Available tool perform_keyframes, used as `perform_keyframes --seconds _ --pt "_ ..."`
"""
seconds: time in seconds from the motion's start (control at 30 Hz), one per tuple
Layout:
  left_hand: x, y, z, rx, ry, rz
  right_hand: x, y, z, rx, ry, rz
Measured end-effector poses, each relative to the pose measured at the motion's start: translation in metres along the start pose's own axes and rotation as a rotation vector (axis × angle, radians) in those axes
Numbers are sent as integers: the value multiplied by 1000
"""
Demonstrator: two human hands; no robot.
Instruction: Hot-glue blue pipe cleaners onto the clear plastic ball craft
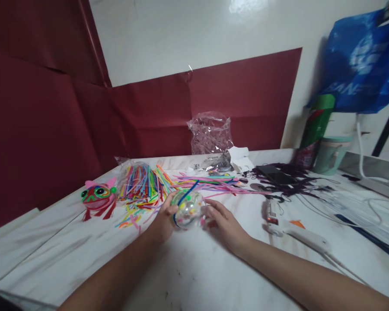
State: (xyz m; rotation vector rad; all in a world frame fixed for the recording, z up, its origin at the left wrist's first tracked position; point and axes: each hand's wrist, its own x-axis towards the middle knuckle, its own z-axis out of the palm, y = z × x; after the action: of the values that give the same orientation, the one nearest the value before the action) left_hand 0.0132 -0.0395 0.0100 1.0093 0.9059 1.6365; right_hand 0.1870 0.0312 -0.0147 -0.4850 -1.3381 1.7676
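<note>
Between my hands, just above the white marbled table, is a clear plastic ball [192, 209] with small coloured pieces in it. A dark blue pipe cleaner [188, 193] runs over its left side, one end sticking up. My left hand [167, 216] is closed around the ball's left side, thumb on the front. My right hand [223, 222] curves its fingers against the right side, by a small pink piece; its fingertips are partly blurred. Behind the ball lie loose pipe cleaners [214, 180] in pink, purple and other colours.
A red, pig-eared figure [99, 198] stands at left beside a bag of colourful pipe cleaners [138, 183]. At right lies a white glue gun [306, 237] with its cable. Behind it are a phone [276, 176] on dark purple strands, a green mug [331, 155] and clear sticks [366, 220].
</note>
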Motion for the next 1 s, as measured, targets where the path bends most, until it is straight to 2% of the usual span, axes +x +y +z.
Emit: perform_keyframes --seconds 0.1,0.23,0.37,0.47,0.6,0.73,0.8,0.87,1.0 --pt "-5 -2 1 269 13 164 -4 -4 4 -38 -106 -55" --pt "-11 -2 4 686 -2 369 -5 -6 8 38 -266 -144" --pt "-13 -2 10 879 7 521 -6 -6 9 18 -227 -169" --pt "-15 -5 13 950 6 585 -7 -7 8 4 -199 -181" --pt "-15 -9 11 908 16 553 -7 -6 5 -39 -135 -169" --pt "-12 -6 5 721 -81 353 -3 -2 2 -14 -109 -151" --pt "-10 -4 4 623 -127 301 -2 -1 2 65 -112 -87" --pt "-8 -3 4 551 -123 290 -1 -3 3 152 -109 -8" --pt "-5 -5 3 529 -133 279 -2 -7 5 238 -70 74"
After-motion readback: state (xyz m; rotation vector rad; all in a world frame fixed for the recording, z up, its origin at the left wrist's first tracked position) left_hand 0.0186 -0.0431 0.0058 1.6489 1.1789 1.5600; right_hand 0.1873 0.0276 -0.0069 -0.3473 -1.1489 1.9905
